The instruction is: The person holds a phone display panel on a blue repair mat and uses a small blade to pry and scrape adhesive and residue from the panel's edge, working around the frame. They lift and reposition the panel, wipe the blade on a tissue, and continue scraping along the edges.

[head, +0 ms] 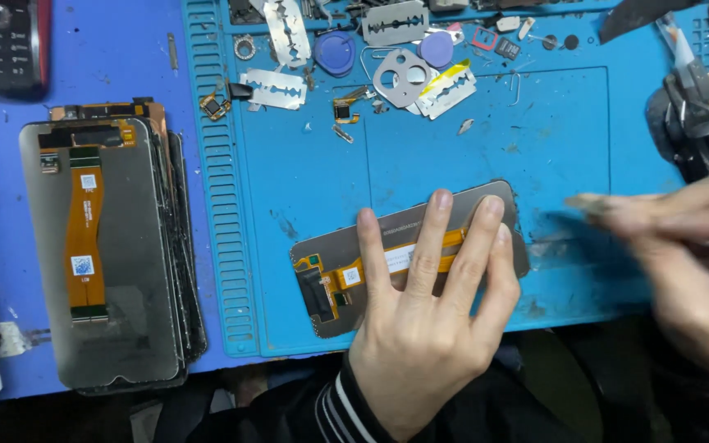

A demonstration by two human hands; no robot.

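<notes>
We see a phone screen panel (pixel 346 271) lying back side up on the blue work mat (pixel 305 189), near the mat's front edge and tilted slightly, its orange ribbon cable (pixel 346 277) facing up. Our left hand (pixel 428 320) lies flat on the panel, palm down, fingers (pixel 432 238) spread and extended across its right half; it presses on the panel rather than gripping it. Our right hand (pixel 683 262) is at the right edge of the view, just beside the panel's right end, and is motion-blurred. Its fingers appear drawn together around something thin and pale, but we cannot tell what it is or how firmly it is held. To the left, off the mat on the blue table (pixel 108 74), a stack of similar screen panels (pixel 112 254) lies back side up. Along the mat's far edge lie razor blades (pixel 276 86), a metal camera frame (pixel 402 78), round blue picks (pixel 336 51) and small loose parts. A dark keypad phone (pixel 2 41) sits at the top left corner.
</notes>
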